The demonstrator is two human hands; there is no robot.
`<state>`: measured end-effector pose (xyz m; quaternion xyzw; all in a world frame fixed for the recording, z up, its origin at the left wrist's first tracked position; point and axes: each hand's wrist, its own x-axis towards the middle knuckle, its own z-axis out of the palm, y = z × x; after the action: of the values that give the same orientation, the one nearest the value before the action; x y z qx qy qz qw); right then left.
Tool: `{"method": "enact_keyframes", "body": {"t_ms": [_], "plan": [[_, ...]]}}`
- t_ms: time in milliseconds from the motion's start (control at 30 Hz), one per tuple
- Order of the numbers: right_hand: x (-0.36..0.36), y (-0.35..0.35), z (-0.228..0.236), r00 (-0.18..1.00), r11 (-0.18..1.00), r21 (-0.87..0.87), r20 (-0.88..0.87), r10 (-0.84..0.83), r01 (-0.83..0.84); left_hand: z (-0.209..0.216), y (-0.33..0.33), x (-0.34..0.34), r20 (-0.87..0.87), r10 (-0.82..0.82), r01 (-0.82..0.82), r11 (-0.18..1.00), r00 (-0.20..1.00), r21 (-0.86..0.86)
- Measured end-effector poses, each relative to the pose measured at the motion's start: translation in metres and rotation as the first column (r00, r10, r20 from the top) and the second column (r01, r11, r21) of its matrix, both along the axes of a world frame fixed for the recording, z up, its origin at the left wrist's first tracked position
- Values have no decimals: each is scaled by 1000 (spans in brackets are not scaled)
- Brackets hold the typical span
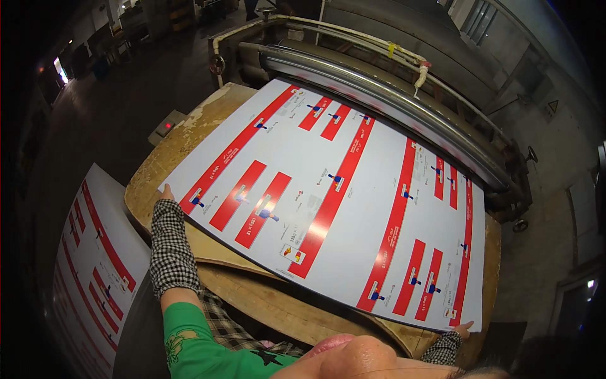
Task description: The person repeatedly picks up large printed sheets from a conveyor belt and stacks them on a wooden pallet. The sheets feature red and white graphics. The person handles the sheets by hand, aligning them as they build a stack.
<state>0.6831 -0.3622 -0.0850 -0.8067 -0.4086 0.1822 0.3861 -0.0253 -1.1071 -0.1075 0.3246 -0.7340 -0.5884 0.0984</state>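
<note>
A large white printed sheet (353, 215) with red bands and small blue figures lies across a worn wooden table. My left hand (166, 192) grips its near left corner, fingers partly hidden by the sheet. At the near right corner my right hand (465, 328) pinches the edge. Both forearms wear black-and-white checked sleeve covers. The sheet's far edge reaches a long metal roller (379, 88), where its end is hidden.
The roller machine has a pale pipe frame (353, 31) and a handwheel (531, 153) at the right. More printed sheets (95, 265) stand lower left, beside the wooden table (142, 183). A small box with a red light (167, 126) sits by the table's left edge.
</note>
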Motion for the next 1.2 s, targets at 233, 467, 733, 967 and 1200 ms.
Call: {"method": "enact_keyframes", "body": {"t_ms": [233,467,733,967,1200], "plan": [[26,26,-19,990,999,7,137,-44,43,-22,27,42,43,-397,375,892,917,250],[16,5,6,985,999,27,169,-37,32,37,236,290,-218,-477,330,164,851,930],[-4,-28,37,1000,997,-75,-4,-15,14,47,258,304,9,-534,158,265,845,951],[18,-2,8,995,988,-141,77,-59,69,38,256,308,-2,-567,237,340,824,910],[-11,-33,39,992,977,209,129,9,-36,50,254,310,47,-603,297,458,796,838]]}}
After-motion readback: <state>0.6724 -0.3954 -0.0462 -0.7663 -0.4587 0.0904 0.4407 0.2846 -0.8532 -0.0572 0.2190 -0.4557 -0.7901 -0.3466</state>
